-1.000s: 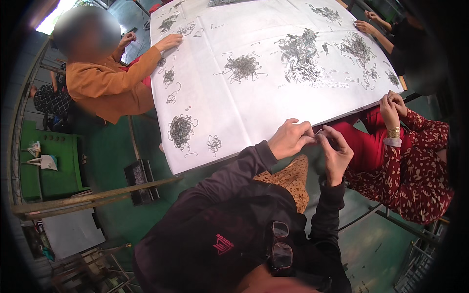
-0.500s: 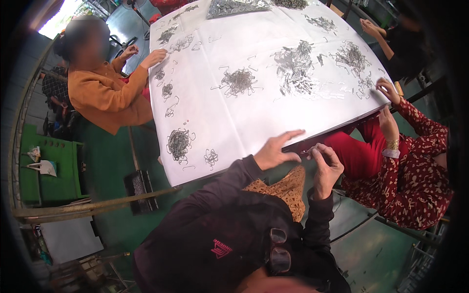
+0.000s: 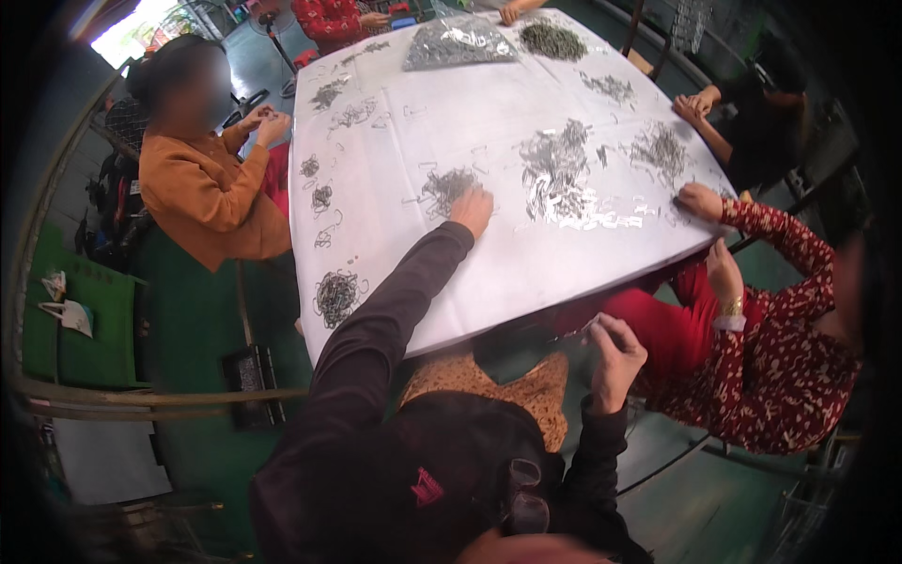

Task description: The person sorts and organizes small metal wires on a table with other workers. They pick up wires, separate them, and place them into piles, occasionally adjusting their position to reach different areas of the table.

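Note:
My left hand reaches across the white-covered table to a loose pile of bent wire hooks. Its fingers curl down at the pile's right side, and whatever they pinch is hidden. Held off the table's near edge, my right hand has thumb and fingers pressed together on a thin metal piece, which sticks out to the left. Right of the hook pile lies a wide spread of small shiny flat metal strips. A denser heap of wire hooks sits at the table's near left corner.
A clear plastic bag of metal parts and a dark heap of parts lie at the far end. A co-worker in orange is at the left side, another in patterned red at the right. More people work around the far edges.
My left hand has gone from beside my right hand, forward and left to the middle hook pile. My right hand stays pinched. The orange-sleeved co-worker's hands have drawn together off the table.

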Demonstrator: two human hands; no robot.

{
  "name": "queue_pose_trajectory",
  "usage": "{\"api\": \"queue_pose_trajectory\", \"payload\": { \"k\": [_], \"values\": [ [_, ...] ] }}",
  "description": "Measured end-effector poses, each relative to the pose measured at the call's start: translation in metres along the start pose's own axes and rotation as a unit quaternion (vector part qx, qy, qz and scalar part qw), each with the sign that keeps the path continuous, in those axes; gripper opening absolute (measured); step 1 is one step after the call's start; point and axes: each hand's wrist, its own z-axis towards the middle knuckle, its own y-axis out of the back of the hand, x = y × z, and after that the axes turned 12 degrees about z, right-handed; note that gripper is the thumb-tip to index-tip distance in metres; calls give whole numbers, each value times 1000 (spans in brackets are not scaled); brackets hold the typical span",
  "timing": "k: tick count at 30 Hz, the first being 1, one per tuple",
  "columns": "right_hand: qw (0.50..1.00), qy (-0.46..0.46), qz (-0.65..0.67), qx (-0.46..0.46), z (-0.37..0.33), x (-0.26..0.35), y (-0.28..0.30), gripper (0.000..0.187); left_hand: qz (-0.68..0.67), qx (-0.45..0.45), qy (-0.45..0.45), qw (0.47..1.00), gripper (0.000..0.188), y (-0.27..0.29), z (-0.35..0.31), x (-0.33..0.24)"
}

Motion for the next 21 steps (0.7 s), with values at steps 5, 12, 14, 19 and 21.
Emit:
{"api": "queue_pose_trajectory", "payload": {
  "k": [5,12,14,19,21],
  "values": [
    [1000,-8,3,3,-5,-8,2,14,-264,23,-13,964,11,42,-20,-50],
    [1000,-8,-22,-19,-10,-16,2,14,-653,258,119,702,18,132,-48,-117],
    [998,-10,-57,-22,-13,-16,3,14,-706,264,100,650,17,154,-60,-126],
    [998,-3,-54,-24,-19,-16,-1,15,-792,262,15,551,16,176,-85,-145],
    [999,1,-42,-31,-20,-15,-4,15,-789,247,5,562,17,174,-89,-149]
  ]
}}
